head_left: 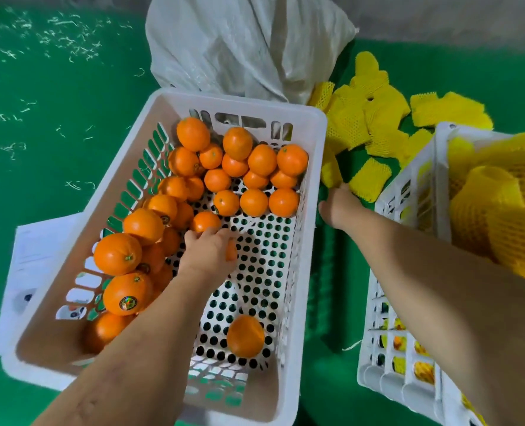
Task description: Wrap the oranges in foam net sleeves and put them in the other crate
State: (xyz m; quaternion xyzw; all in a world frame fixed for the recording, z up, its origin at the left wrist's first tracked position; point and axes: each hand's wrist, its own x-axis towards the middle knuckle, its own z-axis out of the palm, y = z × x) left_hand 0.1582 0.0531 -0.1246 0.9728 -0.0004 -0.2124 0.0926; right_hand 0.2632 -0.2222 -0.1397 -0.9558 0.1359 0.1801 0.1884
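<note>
We are seeing two arms reaching in from the bottom. Both arms are showing bare from the edge all the way to the hands, and no sleeve is showing on either one. The left hand is showing its back to us, with small bumps at the knuckles. Little marks and lines are showing on the left arm near the bottom. The right hand is looking small and far off. The right arm is looking smooth and wide near us.
</note>
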